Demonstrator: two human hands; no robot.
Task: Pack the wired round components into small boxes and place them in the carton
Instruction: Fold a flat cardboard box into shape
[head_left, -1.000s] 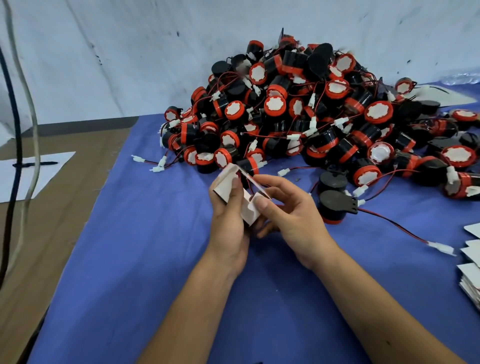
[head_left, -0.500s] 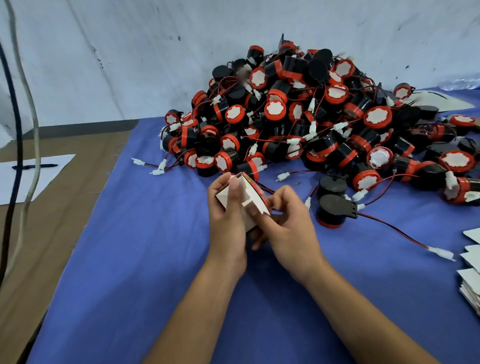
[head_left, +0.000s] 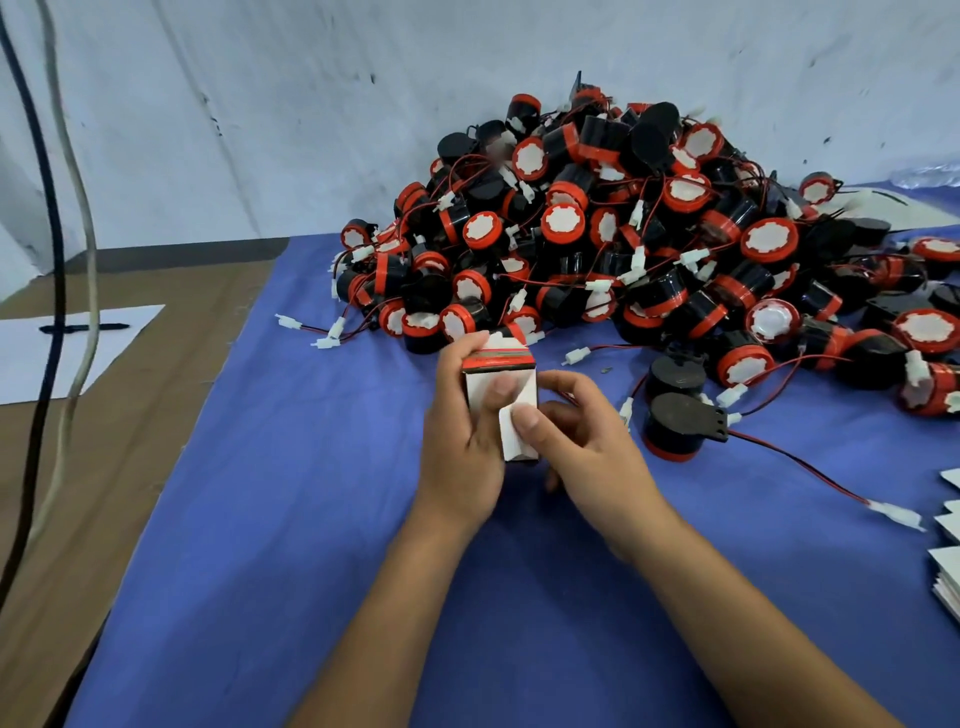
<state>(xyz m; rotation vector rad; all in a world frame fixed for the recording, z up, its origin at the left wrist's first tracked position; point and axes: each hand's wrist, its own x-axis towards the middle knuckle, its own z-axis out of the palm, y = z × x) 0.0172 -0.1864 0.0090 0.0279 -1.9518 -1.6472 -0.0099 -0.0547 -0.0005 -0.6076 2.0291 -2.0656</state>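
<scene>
Left hand (head_left: 462, 436) grips a small white box (head_left: 501, 387), thumb clamped on its front to steady it. Right hand (head_left: 582, 447) pinches the side flap, likely folding it into shape. Wired round components (head_left: 597, 234) lie heaped on the blue cloth (head_left: 260, 519) just beyond.

A packing workshop is being shown: wired round components (head_left: 649, 244) being heaped at one o'clock on a blue-covered bench (head_left: 260, 519).
</scene>
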